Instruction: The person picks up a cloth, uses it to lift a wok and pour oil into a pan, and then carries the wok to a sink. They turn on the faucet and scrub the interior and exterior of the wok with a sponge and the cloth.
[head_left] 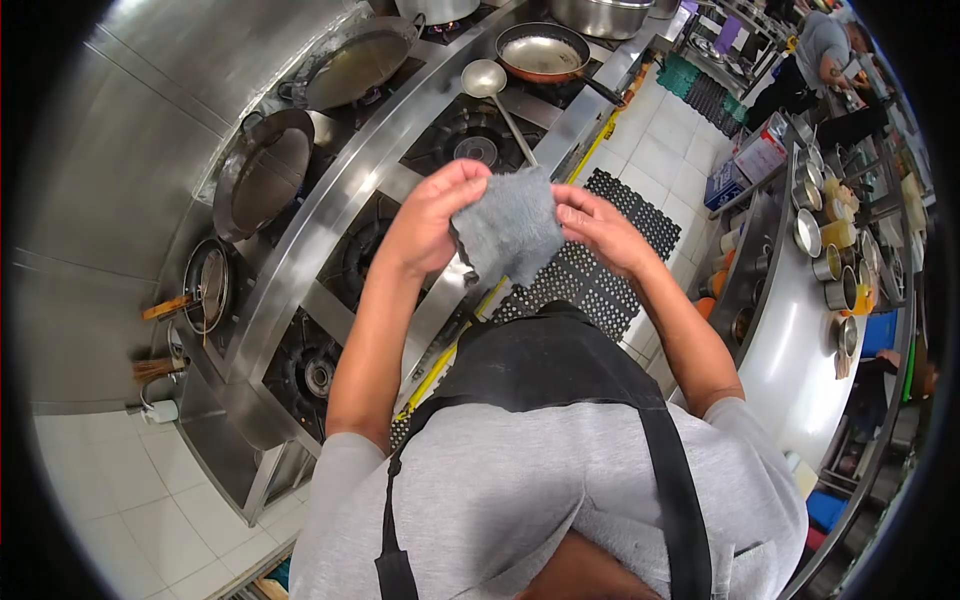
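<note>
grey shirt [530,450]; left hand [435,215], right hand [605,230] holding grey cloth [512,225]

On my feed, the cloth [518,228] near the centre looks matt and fuzzy. At 11 o'clock, the stove [375,150] is smooth metal with a streaky gloss, its burners [475,150] dark, dull and rough. The ladle [484,77] at 12 looks like shiny metal. At 9, I see a wooden handle [168,307]. The worktop [790,290] at 3 is smooth and glossy. At 6, the apron [550,360] is matt cloth, the shirt [530,450] softer-looking cloth.
</note>
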